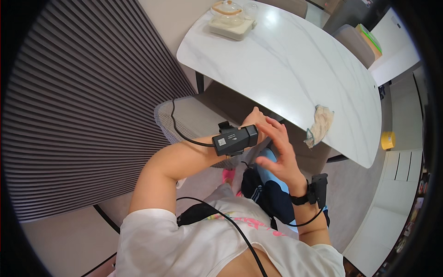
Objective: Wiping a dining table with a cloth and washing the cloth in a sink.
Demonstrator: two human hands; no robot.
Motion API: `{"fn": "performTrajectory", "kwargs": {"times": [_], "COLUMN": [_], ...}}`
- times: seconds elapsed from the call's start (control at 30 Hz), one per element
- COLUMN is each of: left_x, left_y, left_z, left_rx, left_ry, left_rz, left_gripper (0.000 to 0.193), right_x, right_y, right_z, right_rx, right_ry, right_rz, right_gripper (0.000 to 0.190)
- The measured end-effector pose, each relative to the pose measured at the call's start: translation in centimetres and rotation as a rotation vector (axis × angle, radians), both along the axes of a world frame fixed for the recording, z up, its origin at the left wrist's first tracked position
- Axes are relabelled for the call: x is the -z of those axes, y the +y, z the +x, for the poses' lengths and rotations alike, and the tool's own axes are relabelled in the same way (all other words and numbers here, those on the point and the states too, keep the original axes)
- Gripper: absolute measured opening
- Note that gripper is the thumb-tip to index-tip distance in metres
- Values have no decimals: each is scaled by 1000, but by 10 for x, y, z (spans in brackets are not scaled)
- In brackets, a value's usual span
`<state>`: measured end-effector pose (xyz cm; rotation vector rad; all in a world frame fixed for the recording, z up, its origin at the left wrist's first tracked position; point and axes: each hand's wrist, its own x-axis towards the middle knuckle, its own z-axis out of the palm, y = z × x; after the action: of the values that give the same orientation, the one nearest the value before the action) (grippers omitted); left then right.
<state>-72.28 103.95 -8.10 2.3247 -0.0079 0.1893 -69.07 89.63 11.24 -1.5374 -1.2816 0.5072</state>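
My left hand [255, 119] reaches forward beside the near edge of the white marble-patterned table [277, 76]. A black wrist-worn device [235, 140] and my right hand partly hide it, so its fingers and any hold cannot be made out. My right hand [282, 152] crosses close in front of it, thumb and fingers apart, holding nothing. Whether the two hands touch is unclear. Below my right hand hang dark navy and light blue garments [277, 202]; what supports them is hidden. A crumpled beige cloth [320, 125] lies at the table's near edge, its end hanging over.
A chair with a light textured cover [197, 116] stands left of my hands, near a grey ribbed wall panel [93, 104]. A glass teapot [228, 14] rests on a pale box-like base [230, 29]. Black cables run from both wrist devices. A yellow container [388, 140] is at right.
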Motion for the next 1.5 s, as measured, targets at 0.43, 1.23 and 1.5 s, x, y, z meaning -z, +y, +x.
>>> {"fn": "performTrajectory", "kwargs": {"times": [0.43,1.23,1.5], "left_x": [-39,-142,-132], "left_y": [-7,84,131], "left_z": [93,-251,-223], "left_rx": [-4,-946,-1463], "left_ry": [7,560,362], "left_rz": [176,576,-132], "left_gripper": [5,42,43], "right_x": [22,131,127], "right_y": [3,-237,-254], "right_z": [-18,14,25], "right_rx": [-100,114,150], "right_ry": [-103,-175,-76], "right_rz": [-38,-361,-430], "right_gripper": [69,39,33]}}
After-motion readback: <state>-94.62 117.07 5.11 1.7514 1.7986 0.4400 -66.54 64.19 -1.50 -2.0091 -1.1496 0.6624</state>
